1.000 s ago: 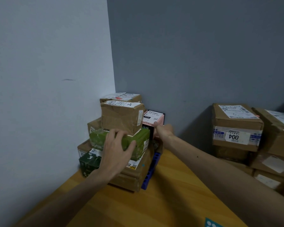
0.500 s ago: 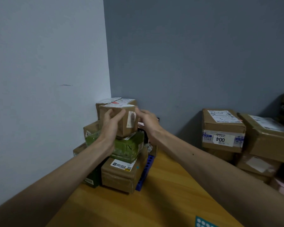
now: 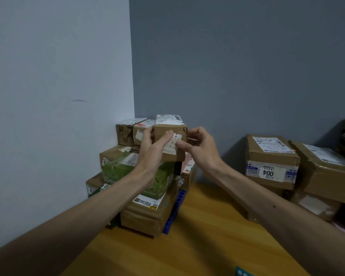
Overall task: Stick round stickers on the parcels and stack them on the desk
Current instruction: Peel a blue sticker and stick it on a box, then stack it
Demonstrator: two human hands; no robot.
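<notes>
1. The small brown parcel [image 3: 177, 129] sits between your two hands, at the top of the corner stack [image 3: 147, 214], above the green-wrapped parcel [image 3: 126, 170]. Whether its base touches that one is hard to tell from here.
2. Your left hand [image 3: 152, 145] wraps its left side, thumb across the front label [image 3: 173, 146]; your right hand [image 3: 200, 149] pinches the right edge.
3. It looks light and stiff: taped card, slick where the tape and labels run. Hold the bare card corners, not the labels.
4. Outward: the wooden worktop [image 3: 207, 246], a sticker sheet [image 3: 241, 272] at its near edge, more parcels [image 3: 271, 156] to the right.
</notes>
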